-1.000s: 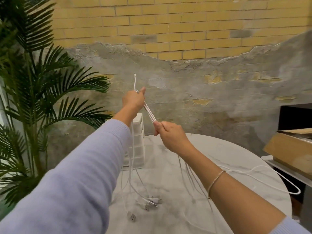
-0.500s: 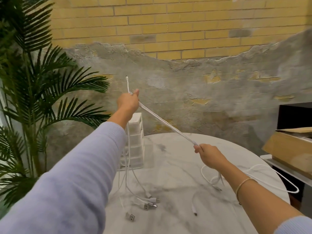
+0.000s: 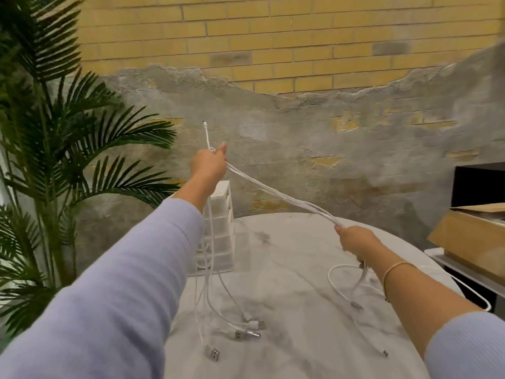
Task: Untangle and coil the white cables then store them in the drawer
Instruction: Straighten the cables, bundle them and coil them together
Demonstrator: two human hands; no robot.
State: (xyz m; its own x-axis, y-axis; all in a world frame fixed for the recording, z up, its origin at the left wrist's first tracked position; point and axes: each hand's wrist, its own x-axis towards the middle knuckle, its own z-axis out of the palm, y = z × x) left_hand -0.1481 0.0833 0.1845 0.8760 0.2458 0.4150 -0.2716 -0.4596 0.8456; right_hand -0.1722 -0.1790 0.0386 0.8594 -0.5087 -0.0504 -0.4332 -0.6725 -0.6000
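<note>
White cables (image 3: 276,193) stretch as a bundle between both hands above the marble counter (image 3: 287,269). The left hand (image 3: 208,164) has its grip clenched round them up high, one plug end sticking up past it; the right hand (image 3: 355,239) grasps them lower. Loose plug ends trail on the counter. A white drawer unit (image 3: 222,228) stands behind the left arm, its contents unclear. No writing is legible.
</note>
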